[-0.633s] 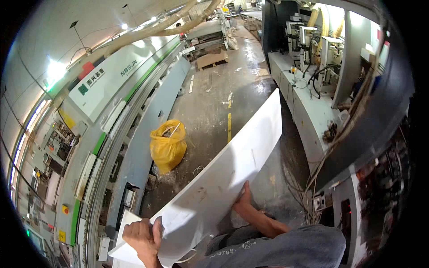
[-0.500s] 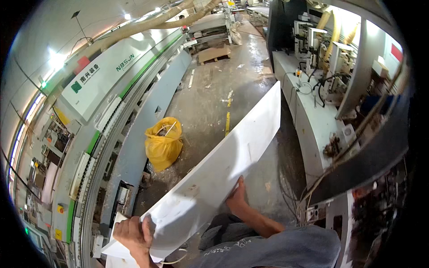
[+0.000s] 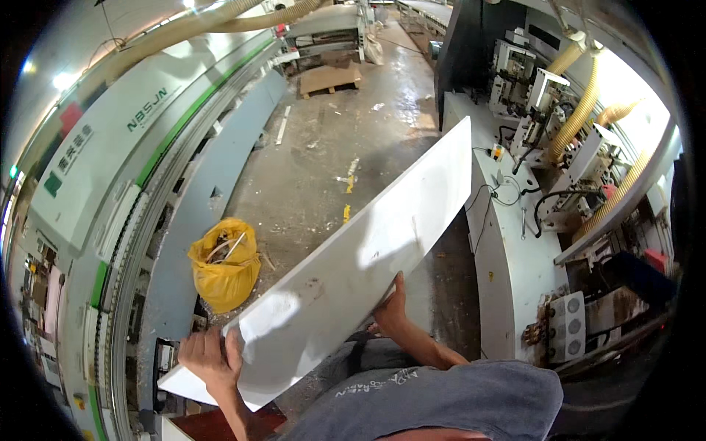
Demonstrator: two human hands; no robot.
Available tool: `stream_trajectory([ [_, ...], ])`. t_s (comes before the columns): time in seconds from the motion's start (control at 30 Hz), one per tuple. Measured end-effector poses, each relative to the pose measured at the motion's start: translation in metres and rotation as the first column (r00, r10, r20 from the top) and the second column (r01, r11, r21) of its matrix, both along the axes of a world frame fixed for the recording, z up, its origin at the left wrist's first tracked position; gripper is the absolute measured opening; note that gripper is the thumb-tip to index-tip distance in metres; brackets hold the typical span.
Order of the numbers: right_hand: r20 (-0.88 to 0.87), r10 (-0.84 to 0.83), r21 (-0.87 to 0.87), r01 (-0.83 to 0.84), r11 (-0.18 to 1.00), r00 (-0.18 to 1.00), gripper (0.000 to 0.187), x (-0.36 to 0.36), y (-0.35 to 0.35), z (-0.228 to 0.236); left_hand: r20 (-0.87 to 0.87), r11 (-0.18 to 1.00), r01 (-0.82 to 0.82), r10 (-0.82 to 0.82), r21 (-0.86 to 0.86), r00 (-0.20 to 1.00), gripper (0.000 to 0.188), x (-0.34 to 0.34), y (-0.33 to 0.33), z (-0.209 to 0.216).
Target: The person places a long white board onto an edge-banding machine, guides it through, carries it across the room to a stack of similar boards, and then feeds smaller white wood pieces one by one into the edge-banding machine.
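Note:
A long white board (image 3: 346, 257) slants across in front of me, its near end low at the left and its far end raised toward the right. My left hand (image 3: 212, 358) is closed over the board's upper edge near that low end, thumb on the face toward me. Farther along, my right hand (image 3: 391, 307) grips the lower edge, thumb up on the face and fingers hidden behind it. Scuffs and small dark marks show on the board's face.
On the left runs a long white and green machine (image 3: 110, 162) with a grey side panel (image 3: 213, 191). A yellow sack (image 3: 226, 272) of scraps stands on the floor beside it. To the right is a white machine bed (image 3: 507, 242) with hoses. A brown sheet on a pallet (image 3: 329, 79) lies farther off.
My view has turned to the right, so the machines and the yellow sack sit farther left. Both hands keep their hold on the board. A dark red surface now shows below the board's near end.

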State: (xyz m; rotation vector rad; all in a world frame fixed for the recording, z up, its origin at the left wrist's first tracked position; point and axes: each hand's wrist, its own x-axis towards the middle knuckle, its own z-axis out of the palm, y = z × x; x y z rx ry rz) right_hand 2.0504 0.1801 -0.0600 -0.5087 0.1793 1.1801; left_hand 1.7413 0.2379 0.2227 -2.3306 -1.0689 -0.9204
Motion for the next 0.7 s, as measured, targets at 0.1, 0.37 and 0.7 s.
stream_trajectory([
  [0.1, -0.092, -0.034, -0.107, 0.024, 0.994, 0.995, 0.090, 0.055, 0.061, 0.010, -0.022, 0.998, 0.065, -0.064, 0.027, 0.998, 0.027, 0.059, 0.075, 0.007],
  [0.37, -0.085, -0.026, 0.029, 0.029, 0.999, 0.996, 0.088, 0.231, 0.232, 0.015, -0.049, 0.996, 0.078, -0.076, 0.038, 0.996, 0.023, 0.241, 0.231, -0.010],
  [0.7, -0.069, 0.052, -0.113, -0.060, 0.992, 0.996, 0.090, 0.460, 0.473, 0.064, -0.034, 0.988, -0.144, 0.143, -0.059, 0.989, 0.026, 0.462, 0.412, 0.008],
])
